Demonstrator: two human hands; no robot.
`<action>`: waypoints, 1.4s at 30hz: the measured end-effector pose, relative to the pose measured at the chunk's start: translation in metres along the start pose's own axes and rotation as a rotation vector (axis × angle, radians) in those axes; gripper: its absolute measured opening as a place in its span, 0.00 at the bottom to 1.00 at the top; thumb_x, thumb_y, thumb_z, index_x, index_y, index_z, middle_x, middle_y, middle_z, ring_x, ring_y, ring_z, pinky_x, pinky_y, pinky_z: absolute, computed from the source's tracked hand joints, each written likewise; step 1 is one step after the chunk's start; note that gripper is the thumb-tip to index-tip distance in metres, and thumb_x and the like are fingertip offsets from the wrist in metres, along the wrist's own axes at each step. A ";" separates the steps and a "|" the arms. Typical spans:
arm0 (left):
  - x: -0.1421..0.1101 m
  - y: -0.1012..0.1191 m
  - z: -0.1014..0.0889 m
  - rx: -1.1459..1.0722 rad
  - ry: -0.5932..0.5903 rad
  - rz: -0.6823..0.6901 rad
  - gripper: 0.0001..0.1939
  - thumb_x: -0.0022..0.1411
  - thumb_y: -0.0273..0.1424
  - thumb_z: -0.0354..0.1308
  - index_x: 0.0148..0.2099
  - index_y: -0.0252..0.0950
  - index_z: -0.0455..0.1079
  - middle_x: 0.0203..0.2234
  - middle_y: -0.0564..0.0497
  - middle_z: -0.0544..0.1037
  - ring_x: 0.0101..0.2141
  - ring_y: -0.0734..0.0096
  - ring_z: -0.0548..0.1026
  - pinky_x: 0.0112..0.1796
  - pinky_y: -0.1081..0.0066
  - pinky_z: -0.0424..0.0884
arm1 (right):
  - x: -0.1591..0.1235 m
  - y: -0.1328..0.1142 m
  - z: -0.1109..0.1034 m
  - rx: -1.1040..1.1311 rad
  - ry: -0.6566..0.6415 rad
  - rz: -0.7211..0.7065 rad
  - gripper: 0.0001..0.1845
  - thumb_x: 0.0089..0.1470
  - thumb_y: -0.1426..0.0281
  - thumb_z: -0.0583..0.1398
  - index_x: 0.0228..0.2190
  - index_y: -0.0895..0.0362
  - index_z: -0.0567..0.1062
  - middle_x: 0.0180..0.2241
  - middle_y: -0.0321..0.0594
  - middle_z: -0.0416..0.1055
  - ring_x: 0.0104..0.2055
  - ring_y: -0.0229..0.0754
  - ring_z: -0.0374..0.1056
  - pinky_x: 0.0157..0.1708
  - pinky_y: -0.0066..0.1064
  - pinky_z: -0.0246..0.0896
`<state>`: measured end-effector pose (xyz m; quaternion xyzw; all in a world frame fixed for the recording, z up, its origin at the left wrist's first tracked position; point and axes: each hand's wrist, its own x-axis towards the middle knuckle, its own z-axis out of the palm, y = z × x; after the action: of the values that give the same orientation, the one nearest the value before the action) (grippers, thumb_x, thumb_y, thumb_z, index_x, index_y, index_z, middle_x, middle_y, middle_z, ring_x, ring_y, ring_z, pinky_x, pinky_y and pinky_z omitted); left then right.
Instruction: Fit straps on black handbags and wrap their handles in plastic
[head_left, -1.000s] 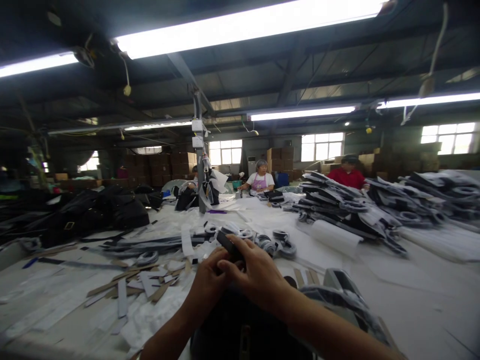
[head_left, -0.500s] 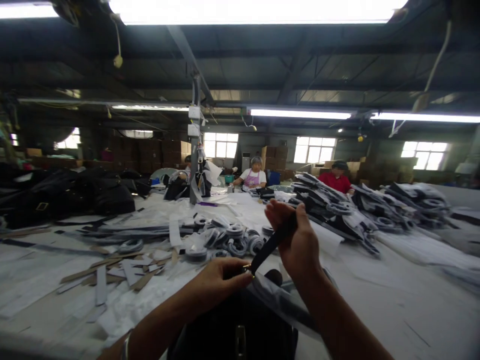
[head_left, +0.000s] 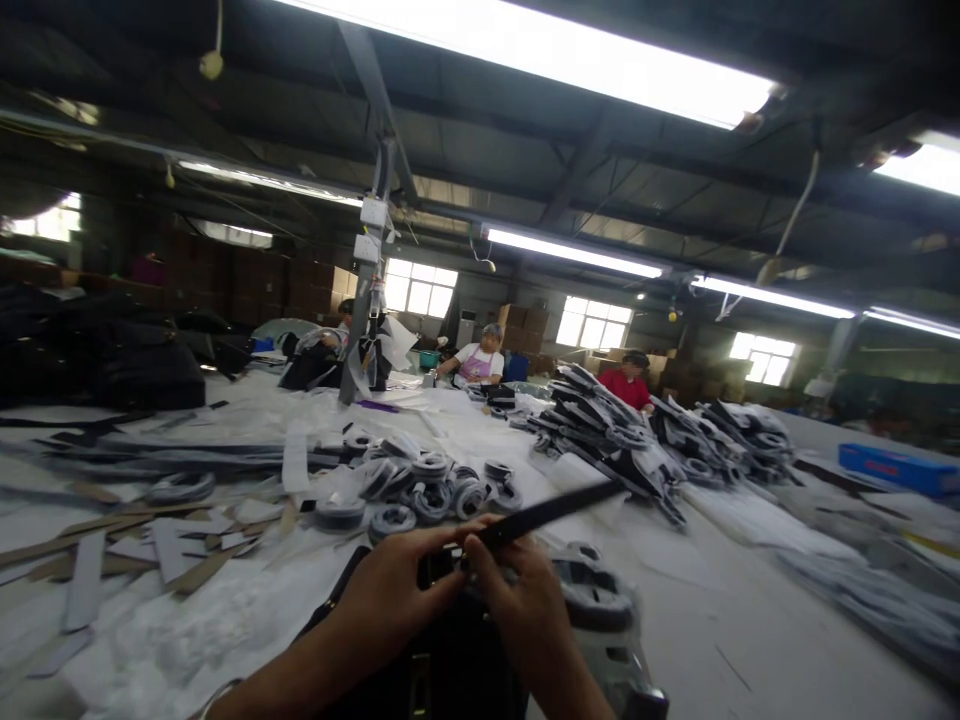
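Observation:
Both hands meet low in the middle, over a black bag (head_left: pixel 450 670) that lies on the white table (head_left: pixel 720 600). My left hand (head_left: pixel 394 590) is closed, pinching the near end of a black strap (head_left: pixel 555 510) where it joins the bag. My right hand (head_left: pixel 517 595) is closed too, fingers pressed on the same strap end. The strap sticks out flat to the right, past my fingers. A grey plastic-wrapped bundle (head_left: pixel 596 600) lies just right of my right hand.
Rolled grey straps (head_left: pixel 420 480) lie beyond my hands, cardboard and paper strips (head_left: pixel 150 540) at the left. Piles of dark bag parts (head_left: pixel 615 430) run along the right. Black bags (head_left: pixel 112 360) are stacked far left. Three people sit at the table's far end beside a post (head_left: pixel 364 300).
My right hand has dropped from chest height back down to my left hand. The strap, held slanting up before, now points out flat to the right. The view has swung to the right.

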<state>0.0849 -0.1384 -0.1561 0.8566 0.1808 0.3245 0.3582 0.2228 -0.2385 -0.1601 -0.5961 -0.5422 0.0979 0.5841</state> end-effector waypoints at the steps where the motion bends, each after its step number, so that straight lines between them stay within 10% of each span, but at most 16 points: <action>1: 0.000 0.000 -0.001 -0.029 -0.017 0.003 0.20 0.59 0.35 0.62 0.55 0.46 0.75 0.49 0.51 0.81 0.49 0.55 0.78 0.50 0.66 0.69 | 0.001 -0.003 -0.002 -0.083 -0.002 -0.057 0.12 0.60 0.59 0.61 0.37 0.49 0.83 0.41 0.42 0.78 0.47 0.51 0.71 0.47 0.39 0.64; 5: 0.002 0.003 -0.006 -0.081 -0.059 -0.011 0.19 0.57 0.36 0.63 0.51 0.44 0.78 0.46 0.51 0.83 0.47 0.54 0.78 0.49 0.66 0.69 | 0.005 -0.011 -0.009 -0.066 0.098 -0.031 0.16 0.60 0.56 0.59 0.36 0.52 0.83 0.32 0.41 0.78 0.37 0.50 0.74 0.39 0.37 0.67; 11: 0.002 0.011 -0.009 -0.077 -0.086 -0.024 0.15 0.57 0.35 0.62 0.48 0.43 0.79 0.41 0.53 0.84 0.42 0.57 0.79 0.44 0.69 0.69 | 0.007 0.007 -0.007 0.779 0.388 0.321 0.17 0.49 0.53 0.68 0.34 0.52 0.79 0.34 0.36 0.80 0.38 0.44 0.77 0.38 0.32 0.74; 16: 0.003 0.009 -0.007 -0.065 -0.084 -0.037 0.13 0.57 0.36 0.62 0.45 0.42 0.80 0.39 0.53 0.84 0.40 0.57 0.80 0.41 0.70 0.69 | 0.001 0.030 -0.007 1.043 0.509 0.437 0.12 0.47 0.60 0.71 0.33 0.50 0.79 0.36 0.31 0.81 0.43 0.40 0.76 0.45 0.29 0.73; 33: 0.002 0.003 0.001 0.123 -0.042 -0.068 0.16 0.57 0.37 0.61 0.48 0.43 0.78 0.41 0.49 0.84 0.42 0.54 0.80 0.41 0.68 0.69 | -0.017 0.017 -0.007 0.483 0.029 0.322 0.18 0.50 0.56 0.68 0.40 0.52 0.81 0.39 0.40 0.80 0.46 0.53 0.74 0.48 0.40 0.67; 42: 0.005 0.001 -0.001 0.009 -0.154 -0.033 0.15 0.59 0.37 0.61 0.48 0.44 0.78 0.41 0.52 0.84 0.42 0.57 0.79 0.43 0.68 0.70 | -0.020 0.026 0.003 0.979 0.253 0.398 0.15 0.49 0.62 0.71 0.35 0.60 0.81 0.36 0.42 0.81 0.39 0.44 0.77 0.41 0.32 0.73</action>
<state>0.0883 -0.1359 -0.1526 0.8775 0.1684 0.2507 0.3725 0.2265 -0.2449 -0.1919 -0.3524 -0.2354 0.3752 0.8244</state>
